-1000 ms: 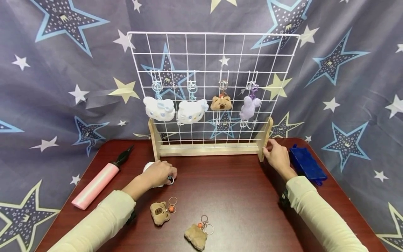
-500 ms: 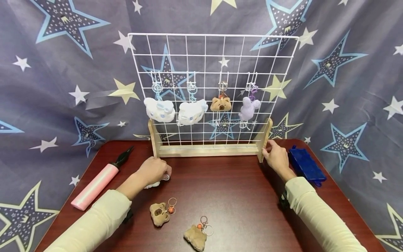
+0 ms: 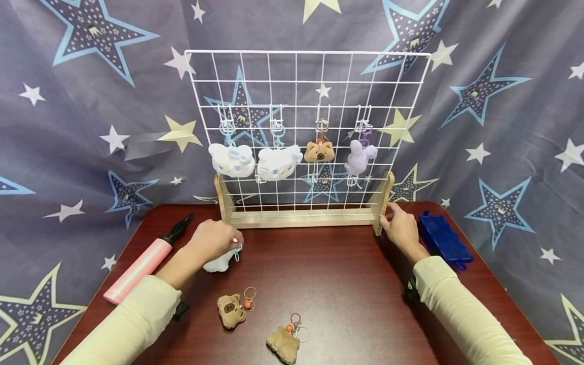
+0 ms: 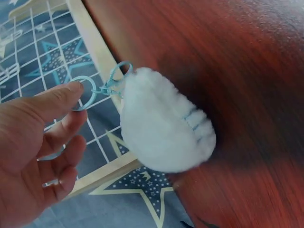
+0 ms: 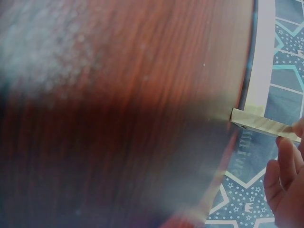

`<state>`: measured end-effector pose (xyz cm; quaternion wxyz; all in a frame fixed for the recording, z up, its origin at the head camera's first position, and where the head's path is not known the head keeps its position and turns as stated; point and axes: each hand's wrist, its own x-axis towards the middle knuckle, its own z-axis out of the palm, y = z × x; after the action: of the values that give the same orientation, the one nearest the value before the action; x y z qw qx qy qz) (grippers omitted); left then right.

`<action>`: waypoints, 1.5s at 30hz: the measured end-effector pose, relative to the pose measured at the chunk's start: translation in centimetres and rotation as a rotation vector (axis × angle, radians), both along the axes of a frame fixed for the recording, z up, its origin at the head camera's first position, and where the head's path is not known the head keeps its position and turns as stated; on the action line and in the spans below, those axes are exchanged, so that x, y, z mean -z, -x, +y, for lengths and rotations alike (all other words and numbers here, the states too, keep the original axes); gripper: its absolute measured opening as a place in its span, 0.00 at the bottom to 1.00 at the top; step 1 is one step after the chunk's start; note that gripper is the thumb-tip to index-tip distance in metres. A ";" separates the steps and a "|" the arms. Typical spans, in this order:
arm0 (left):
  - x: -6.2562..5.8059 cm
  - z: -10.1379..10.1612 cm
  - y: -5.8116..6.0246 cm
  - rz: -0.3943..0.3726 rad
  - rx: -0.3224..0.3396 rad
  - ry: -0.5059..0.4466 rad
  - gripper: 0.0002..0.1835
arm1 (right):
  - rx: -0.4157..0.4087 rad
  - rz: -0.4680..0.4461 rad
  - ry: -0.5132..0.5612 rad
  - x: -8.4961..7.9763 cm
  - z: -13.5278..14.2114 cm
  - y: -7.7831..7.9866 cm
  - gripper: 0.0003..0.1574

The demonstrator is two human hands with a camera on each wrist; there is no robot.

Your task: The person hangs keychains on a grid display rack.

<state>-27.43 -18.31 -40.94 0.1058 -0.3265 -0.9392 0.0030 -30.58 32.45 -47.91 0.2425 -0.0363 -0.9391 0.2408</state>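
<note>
My left hand [image 3: 218, 240] pinches the light blue ring [image 4: 84, 93] of a white plush keychain [image 4: 164, 121] between thumb and index finger. In the head view the plush [image 3: 220, 261] hangs low under that hand, partly covered by it; I cannot tell whether it touches the table. My right hand [image 3: 400, 226] grips the right wooden upright [image 3: 385, 203] of a white wire grid rack [image 3: 296, 94]. Two white plush keychains, one brown bear keychain [image 3: 320, 151] and one lilac plush keychain [image 3: 359, 157] hang from hooks on the grid.
Two brown bear keychains lie on the dark red table [image 3: 347, 284], one [image 3: 231, 310] at left and one [image 3: 284, 344] near the front. A pink pump [image 3: 139, 269] lies at left. A blue plastic case [image 3: 444, 238] is at right. Behind hangs a starry curtain.
My left hand has lifted and shifted slightly left and back, raising the keychain by its ring so the plush now shows below. My right hand stays on the rack's upright.
</note>
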 end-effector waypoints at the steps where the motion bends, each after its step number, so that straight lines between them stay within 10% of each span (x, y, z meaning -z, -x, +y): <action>1: -0.1 -0.1 0.0 -0.017 -0.013 -0.016 0.04 | 0.001 -0.003 -0.001 0.0 0.0 0.0 0.23; 8: -1.5 -0.5 0.0 -0.172 -0.085 -0.165 0.08 | 0.001 0.004 -0.001 0.0 0.0 0.1 0.23; 16: -2.2 -0.9 0.0 -0.260 -0.004 -0.295 0.14 | 0.004 0.000 0.001 0.1 0.0 0.0 0.23; 29: -2.2 0.3 0.8 -0.236 -0.063 -0.568 0.15 | 0.013 -0.018 -0.006 0.0 -0.1 0.0 0.23; 45: -2.7 1.8 2.4 -0.028 -0.115 -0.658 0.13 | 0.004 0.004 -0.010 0.2 0.0 0.0 0.22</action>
<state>-29.85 -16.52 -38.22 0.1923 -0.2215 -0.9081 -0.2989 -30.59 32.49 -48.07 0.2452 -0.0366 -0.9397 0.2356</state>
